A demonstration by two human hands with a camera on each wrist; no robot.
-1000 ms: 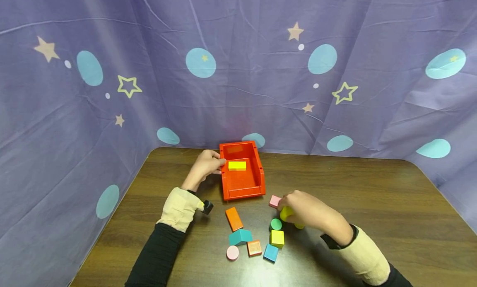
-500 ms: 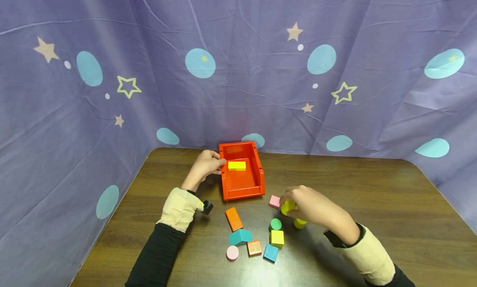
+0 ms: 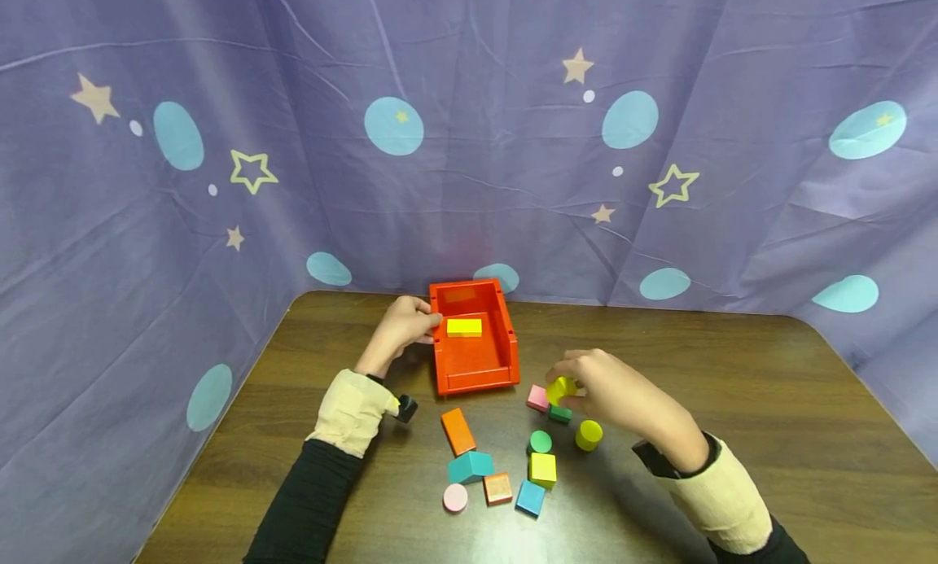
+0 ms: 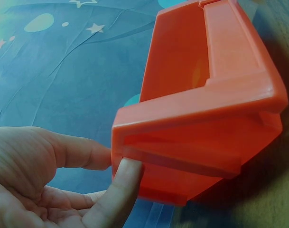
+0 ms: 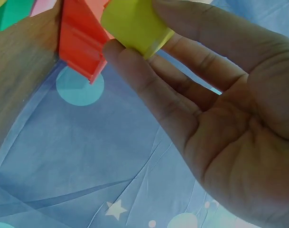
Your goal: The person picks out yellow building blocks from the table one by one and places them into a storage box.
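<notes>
In the head view my left hand [image 3: 399, 326] holds the left side of a red plastic bin [image 3: 478, 381]. The left wrist view shows the thumb on the bin's outer wall [image 4: 182, 142] and another finger at its edge. A yellow rectangular block [image 3: 465, 328] lies inside the bin. My right hand [image 3: 615, 389] pinches a yellow cylinder block [image 5: 135, 26] between thumb and fingers, raised off the table. Below it are a pink block [image 3: 538, 398] and a dark green block [image 3: 560, 414]. A second yellow cylinder [image 3: 589, 435] stands nearby on the table.
On the wooden table [image 3: 696, 369] sit an orange block [image 3: 458, 431], a teal prism [image 3: 471, 467], a pink disc [image 3: 455, 498], an orange-sided square block [image 3: 497, 488], a blue block [image 3: 531, 498], a yellow cube [image 3: 543, 470] and a green cylinder [image 3: 540, 442]. A patterned purple curtain [image 3: 506, 181] hangs behind.
My right hand has lifted the yellow cylinder up and slightly away from the other yellow one, uncovering the dark green block. The left hand stays at the bin.
</notes>
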